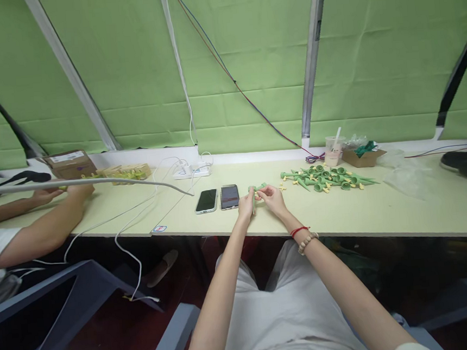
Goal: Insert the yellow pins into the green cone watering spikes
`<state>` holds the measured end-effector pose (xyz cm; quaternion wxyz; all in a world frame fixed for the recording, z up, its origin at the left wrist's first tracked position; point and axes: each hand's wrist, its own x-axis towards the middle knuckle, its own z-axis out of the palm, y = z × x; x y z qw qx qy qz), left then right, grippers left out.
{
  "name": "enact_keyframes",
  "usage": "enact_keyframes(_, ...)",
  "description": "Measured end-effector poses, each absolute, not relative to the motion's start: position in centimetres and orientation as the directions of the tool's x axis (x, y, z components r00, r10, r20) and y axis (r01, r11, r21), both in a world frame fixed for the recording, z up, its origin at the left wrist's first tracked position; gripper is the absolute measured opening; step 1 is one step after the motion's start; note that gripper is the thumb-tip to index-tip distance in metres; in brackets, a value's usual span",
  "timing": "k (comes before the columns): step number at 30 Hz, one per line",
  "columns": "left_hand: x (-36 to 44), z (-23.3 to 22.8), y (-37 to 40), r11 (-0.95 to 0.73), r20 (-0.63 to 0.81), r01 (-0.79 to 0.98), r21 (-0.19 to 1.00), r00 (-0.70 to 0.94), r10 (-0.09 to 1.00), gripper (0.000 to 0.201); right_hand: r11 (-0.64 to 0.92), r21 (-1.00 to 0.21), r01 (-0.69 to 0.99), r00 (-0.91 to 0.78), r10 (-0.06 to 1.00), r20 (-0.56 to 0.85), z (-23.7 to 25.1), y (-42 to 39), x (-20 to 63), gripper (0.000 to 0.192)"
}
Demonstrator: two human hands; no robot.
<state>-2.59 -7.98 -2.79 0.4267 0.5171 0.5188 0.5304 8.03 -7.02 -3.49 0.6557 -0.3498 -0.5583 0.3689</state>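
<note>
My left hand (245, 206) is closed around a green plastic piece (254, 201) with a long, narrow part, just above the table's front edge. Beside it, the fingers of my right hand (274, 198) are pinched together against the piece, with a small yellow bit showing at the fingertips. Small yellow pieces (282, 187) lie just beyond my right hand. Further right spreads a pile of green plastic parts (327, 177), with pointed stems, cup-shaped ends and yellow bits among them.
Two phones, a black-screened one (206, 201) and another (229, 196), lie left of my hands. Behind are a power strip (192, 170), a drink cup (333, 152) and a cardboard box (363, 158). White cables (138, 205) cross the table towards a co-worker's arms (53, 223).
</note>
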Motion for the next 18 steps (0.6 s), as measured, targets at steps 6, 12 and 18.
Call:
enact_keyframes(6,-2.66,-2.86,-8.18,-0.158,0.169,0.091,0.983,-0.137,0.976,0.051,0.407,-0.900,-0.157,0.082,0.913,0.399,-3.60,-6.93,7.83,0.035)
enact_keyframes(12,-2.52,-2.42,-8.43,-0.249,0.257,0.073,0.966,-0.117,0.959,0.046,0.328,-0.916,-0.229,0.107,0.944,0.311,-3.06,-7.08,7.88,0.042)
enact_keyframes(18,-2.33,-2.36,-8.55,-0.299,0.304,0.090,0.950,-0.059,0.951,0.044,0.309,-0.909,-0.281,0.114,0.951,0.288,-2.76,-7.09,7.94,0.038)
